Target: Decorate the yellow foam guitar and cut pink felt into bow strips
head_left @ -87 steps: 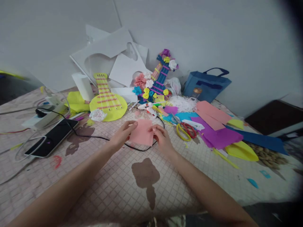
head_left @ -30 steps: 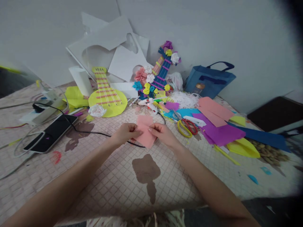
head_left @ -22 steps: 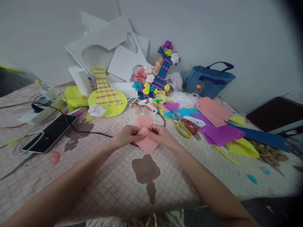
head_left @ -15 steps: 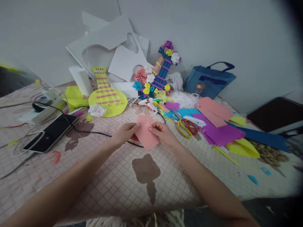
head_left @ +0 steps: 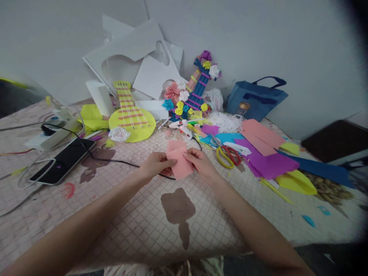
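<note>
Between my two hands is a small piece of pink crepe paper (head_left: 181, 167), held just above the table with its upper part doubled over. My left hand (head_left: 157, 165) pinches its left edge, thumb on the front. At the right edge, my right hand (head_left: 199, 161) grips it between thumb and fingers. Beyond the paper lies a white glue gun (head_left: 184, 128). Scissors with red and yellow handles (head_left: 228, 155) rest to the right of my right hand. A yellow paper guitar (head_left: 132, 122) with white strings lies behind my left hand.
A black cable (head_left: 115, 161) runs behind my left hand. A phone (head_left: 63, 161) and a power strip (head_left: 48, 136) lie at left. Coloured paper sheets (head_left: 267, 163) are spread at right. A flower-covered blue guitar (head_left: 197, 92), white board offcuts (head_left: 126, 46) and a blue bag (head_left: 255, 97) stand at the back.
The pink paper has gone from flatter and longer to shorter, its upper part folded over. My left thumb has moved inward onto its front. The right hand keeps its grip.
</note>
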